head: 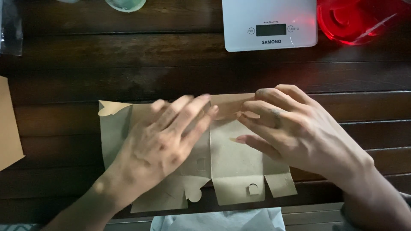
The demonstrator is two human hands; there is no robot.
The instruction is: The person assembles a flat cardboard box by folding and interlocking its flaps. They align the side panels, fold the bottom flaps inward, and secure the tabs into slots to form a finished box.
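Both hands work the flat brown cardboard box blank [233, 158] on the near table [171, 77]: left hand [165, 141] spread flat, right hand [291, 128] pinching its far flap; crease firmly along the scored line.

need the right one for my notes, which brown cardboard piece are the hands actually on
The flat die-cut carton blank at the table's centre, under the left hand and right hand. The other cardboard piece lies untouched at the left edge.
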